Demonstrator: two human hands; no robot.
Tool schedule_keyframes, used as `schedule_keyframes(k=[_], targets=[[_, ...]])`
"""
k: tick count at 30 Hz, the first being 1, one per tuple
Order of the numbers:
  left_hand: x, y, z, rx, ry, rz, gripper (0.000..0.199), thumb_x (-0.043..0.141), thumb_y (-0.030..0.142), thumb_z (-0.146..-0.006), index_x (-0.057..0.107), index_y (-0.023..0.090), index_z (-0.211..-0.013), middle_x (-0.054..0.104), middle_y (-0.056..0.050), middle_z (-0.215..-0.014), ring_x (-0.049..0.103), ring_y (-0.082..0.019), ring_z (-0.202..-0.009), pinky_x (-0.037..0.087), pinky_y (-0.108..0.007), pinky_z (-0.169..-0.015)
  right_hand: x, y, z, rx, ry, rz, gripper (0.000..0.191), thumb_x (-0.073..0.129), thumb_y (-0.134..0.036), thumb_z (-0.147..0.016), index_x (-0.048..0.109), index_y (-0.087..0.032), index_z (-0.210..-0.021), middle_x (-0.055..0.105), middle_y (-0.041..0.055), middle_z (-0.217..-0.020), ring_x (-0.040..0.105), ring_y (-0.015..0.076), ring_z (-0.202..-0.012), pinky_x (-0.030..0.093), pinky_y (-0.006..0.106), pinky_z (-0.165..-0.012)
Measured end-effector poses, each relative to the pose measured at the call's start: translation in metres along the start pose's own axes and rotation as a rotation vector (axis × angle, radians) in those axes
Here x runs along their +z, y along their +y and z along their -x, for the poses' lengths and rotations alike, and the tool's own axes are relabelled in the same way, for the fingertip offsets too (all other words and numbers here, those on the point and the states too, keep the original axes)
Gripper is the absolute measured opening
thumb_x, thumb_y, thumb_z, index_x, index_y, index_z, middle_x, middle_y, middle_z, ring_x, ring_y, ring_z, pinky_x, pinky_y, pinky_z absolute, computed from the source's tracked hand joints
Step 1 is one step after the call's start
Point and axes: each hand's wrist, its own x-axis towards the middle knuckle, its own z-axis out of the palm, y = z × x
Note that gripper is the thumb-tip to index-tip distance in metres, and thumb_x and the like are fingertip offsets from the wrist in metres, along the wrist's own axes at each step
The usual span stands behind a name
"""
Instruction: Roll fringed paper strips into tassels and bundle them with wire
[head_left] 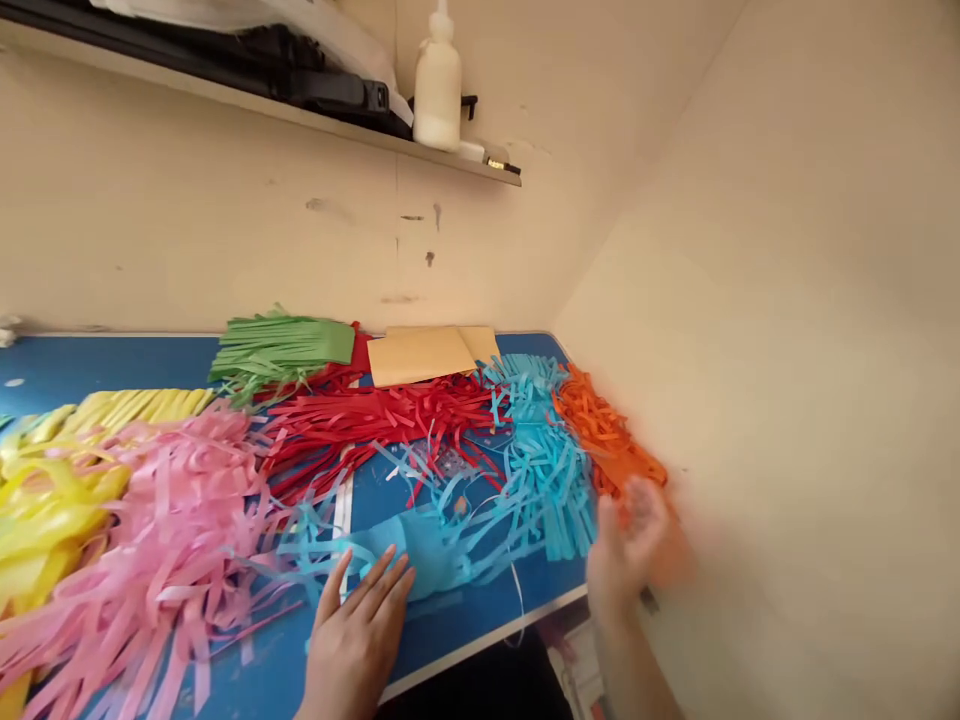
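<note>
My left hand [360, 625] lies flat, fingers spread, on the left part of a light blue fringed paper piece [427, 550] near the table's front edge. My right hand [630, 545] is raised at the table's right edge, blurred, beside the orange fringed paper [611, 430]; whether it touches or holds any of it cannot be made out. Between the hands, a second light blue fringed bundle [551, 480] spreads its strips over the table. Red fringed paper [375, 415] lies behind the light blue piece.
Pink fringe [180, 520] and yellow fringe [60, 500] cover the blue table's [135, 360] left side. Green fringe [289, 342] and tan paper sheets [420, 355] lie along the wall. Above, a shelf [337, 130] holds a white bottle [438, 90]. A wall rises at the right.
</note>
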Motion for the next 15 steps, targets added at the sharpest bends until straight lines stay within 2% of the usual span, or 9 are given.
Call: schedule_keyframes(k=[1, 2, 3, 4, 5, 6, 8, 12, 15], targets=[[0.003, 0.001, 0.000, 0.015, -0.021, 0.010, 0.026, 0.045, 0.017, -0.094, 0.068, 0.025, -0.102, 0.077, 0.000, -0.106, 0.071, -0.017, -0.101, 0.018, -0.041, -0.122, 0.002, -0.004, 0.016, -0.180, -0.192, 0.033, 0.049, 0.060, -0.039, -0.091, 0.049, -0.022, -0.136, 0.061, 0.0111, -0.129, 0.057, 0.0245, -0.120, 0.045, 0.042, -0.102], [0.005, 0.001, 0.001, 0.008, -0.035, 0.023, 0.026, 0.045, 0.017, -0.095, 0.069, 0.024, -0.101, 0.077, -0.001, -0.106, 0.071, -0.017, -0.101, 0.020, -0.040, -0.121, 0.008, -0.007, 0.035, -0.317, -0.528, 0.041, 0.046, 0.055, -0.039, -0.094, 0.049, -0.024, -0.137, 0.061, 0.0102, -0.130, 0.057, 0.0232, -0.121, 0.045, 0.040, -0.103], [0.005, 0.001, 0.001, -0.013, -0.043, 0.037, 0.029, 0.042, 0.017, -0.096, 0.070, 0.023, -0.098, 0.077, -0.002, -0.104, 0.071, -0.017, -0.101, 0.021, -0.040, -0.120, 0.016, -0.009, 0.054, -0.456, -0.875, 0.047, 0.054, 0.056, -0.044, -0.093, 0.045, -0.023, -0.142, 0.059, 0.0111, -0.135, 0.055, 0.0239, -0.124, 0.043, 0.040, -0.106], [0.004, 0.001, 0.002, -0.042, -0.058, 0.052, 0.032, 0.039, 0.018, -0.097, 0.070, 0.022, -0.096, 0.078, -0.002, -0.102, 0.071, -0.018, -0.100, 0.023, -0.041, -0.119, 0.026, -0.009, 0.071, -0.558, -1.105, 0.061, 0.067, 0.059, -0.050, -0.091, 0.038, -0.020, -0.147, 0.055, 0.0130, -0.141, 0.052, 0.0254, -0.129, 0.039, 0.041, -0.111], [0.002, 0.001, 0.003, -0.069, -0.071, 0.065, 0.035, 0.036, 0.019, -0.098, 0.071, 0.022, -0.094, 0.078, -0.003, -0.100, 0.071, -0.019, -0.100, 0.024, -0.043, -0.118, 0.036, -0.006, 0.085, -0.621, -1.266, 0.090, 0.080, 0.061, -0.054, -0.088, 0.030, -0.017, -0.151, 0.050, 0.0152, -0.145, 0.048, 0.0265, -0.133, 0.034, 0.042, -0.115], [0.001, 0.002, 0.004, -0.090, -0.083, 0.074, 0.037, 0.035, 0.020, -0.099, 0.071, 0.023, -0.093, 0.078, -0.003, -0.099, 0.071, -0.019, -0.100, 0.024, -0.043, -0.117, 0.046, -0.002, 0.093, -0.658, -1.332, 0.133, 0.089, 0.063, -0.056, -0.086, 0.024, -0.013, -0.154, 0.048, 0.0174, -0.147, 0.046, 0.0272, -0.136, 0.030, 0.044, -0.117], [-0.002, 0.002, 0.005, -0.108, -0.096, 0.077, 0.034, 0.037, 0.021, -0.099, 0.071, 0.024, -0.094, 0.078, -0.001, -0.100, 0.071, -0.019, -0.100, 0.025, -0.044, -0.116, 0.058, 0.013, 0.098, -0.648, -1.299, 0.231, 0.084, 0.062, -0.050, -0.089, 0.024, -0.012, -0.153, 0.052, 0.0182, -0.144, 0.048, 0.0267, -0.134, 0.027, 0.047, -0.117], [-0.002, 0.001, 0.000, -0.097, -0.130, 0.020, 0.027, 0.043, 0.017, -0.095, 0.069, 0.024, -0.095, 0.077, 0.000, -0.105, 0.071, -0.018, -0.098, 0.029, -0.042, -0.109, 0.063, 0.039, 0.082, -0.685, -1.147, 0.262, 0.036, 0.055, -0.022, -0.091, 0.059, -0.024, -0.127, 0.072, 0.0068, -0.117, 0.063, 0.0213, -0.114, 0.036, 0.043, -0.103], [-0.007, -0.015, -0.005, -0.121, -0.224, -0.175, 0.033, 0.045, 0.012, -0.089, 0.068, 0.023, -0.110, 0.077, -0.005, -0.099, 0.070, -0.021, -0.090, 0.037, -0.042, -0.093, 0.061, 0.038, 0.072, -0.726, -1.082, 0.199, 0.030, 0.052, -0.015, -0.089, 0.066, -0.025, -0.114, 0.076, 0.0034, -0.106, 0.068, 0.0176, -0.104, 0.037, 0.039, -0.096]])
